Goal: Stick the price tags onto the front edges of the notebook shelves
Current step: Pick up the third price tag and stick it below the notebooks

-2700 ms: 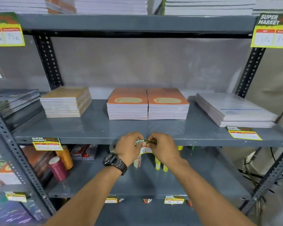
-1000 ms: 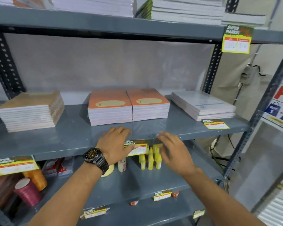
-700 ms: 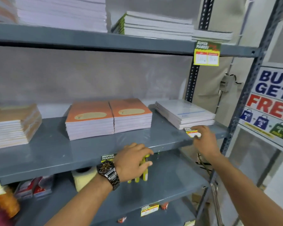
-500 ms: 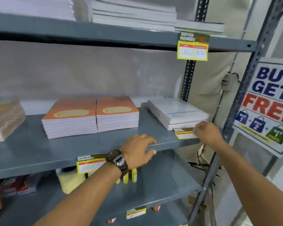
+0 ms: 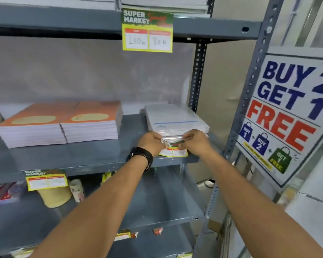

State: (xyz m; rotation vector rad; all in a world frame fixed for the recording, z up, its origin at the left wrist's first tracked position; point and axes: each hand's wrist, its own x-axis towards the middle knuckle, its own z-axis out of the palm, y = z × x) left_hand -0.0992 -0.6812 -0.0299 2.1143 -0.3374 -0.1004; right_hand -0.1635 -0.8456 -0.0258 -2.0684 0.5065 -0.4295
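The price tag (image 5: 172, 148), a yellow-bordered "SUPER MARKET" label, sits at the front lip of the middle shelf (image 5: 82, 159), just in front of the stack of white notebooks (image 5: 175, 120) and at about 3 o'clock from the 2 orange notebook stacks (image 5: 60, 125). Its long axis runs left to right along the shelf edge, with its green top bowed up off the shelf and its yellow lower part lying flat over the lip. The left hand (image 5: 151, 143), a black watch (image 5: 142, 157) on its wrist, pinches the tag's upper left corner; the right hand (image 5: 193, 142) pinches the upper right corner, so each grip is clenched on the tag, one at 9 o'clock of it and one at 3 o'clock. Both hands look equally near. The coming move seems to turn on this: the tag still lies on the shelf top, not on the vertical front face, so it probably has to be drawn toward 6 o'clock and folded down over the edge, kept parallel to it. 2 hung tags show the aim: one (image 5: 46, 180) on this shelf's edge at 8 o'clock, another (image 5: 147, 32) on the upper shelf at 12 o'clock.
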